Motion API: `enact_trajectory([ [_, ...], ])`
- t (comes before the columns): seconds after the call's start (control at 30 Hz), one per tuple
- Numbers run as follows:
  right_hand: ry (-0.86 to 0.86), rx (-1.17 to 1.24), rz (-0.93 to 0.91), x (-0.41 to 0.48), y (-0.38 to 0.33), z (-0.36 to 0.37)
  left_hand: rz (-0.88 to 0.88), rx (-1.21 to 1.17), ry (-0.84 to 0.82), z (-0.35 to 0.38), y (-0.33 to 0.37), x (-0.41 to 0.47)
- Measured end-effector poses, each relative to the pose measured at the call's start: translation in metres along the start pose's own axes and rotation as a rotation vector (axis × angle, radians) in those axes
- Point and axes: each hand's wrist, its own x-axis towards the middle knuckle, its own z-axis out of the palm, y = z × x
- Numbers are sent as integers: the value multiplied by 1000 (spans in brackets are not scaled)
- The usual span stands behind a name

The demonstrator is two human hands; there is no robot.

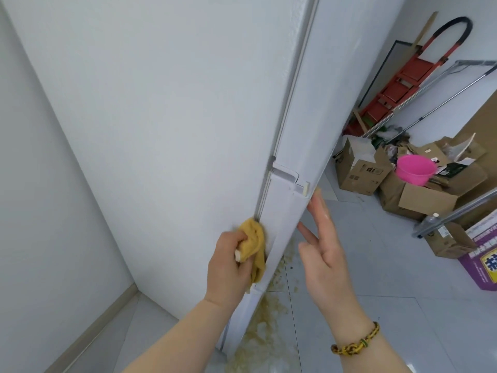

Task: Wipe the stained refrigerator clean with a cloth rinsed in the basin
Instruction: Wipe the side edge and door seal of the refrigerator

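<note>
The white refrigerator (172, 109) fills the left and middle of the head view, seen from its side. My left hand (228, 267) grips a bunched yellow cloth (254, 243) and presses it against the seam between the side panel and the lower door. My right hand (322, 238) is held open with straight fingers, its fingertips at the front edge of the lower door just below the hinge bracket (289, 176). A pink basin (414, 169) sits among cardboard boxes at the right.
A brownish spill (265, 324) spreads over the grey floor tiles at the refrigerator's foot. Cardboard boxes (360, 170), a red step ladder (403, 79), mop poles (443, 100) and a purple bag (484, 259) crowd the right side. A white wall (40, 184) stands close on the left.
</note>
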Motion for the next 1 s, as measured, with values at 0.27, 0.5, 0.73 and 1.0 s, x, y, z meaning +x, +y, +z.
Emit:
enact_trajectory([
  [0.27,22,4,0,-1,1,2,-1,-240,-7,-3,52,14],
  [0.5,55,-20,27,1,-2,8,52,-76,-231,-6,22,11],
  [0.73,87,-36,63,-4,-9,11,-77,-131,-200,-28,45,5],
  [1.0,69,-88,25,-9,-3,12,-48,-283,-255,-24,70,15],
])
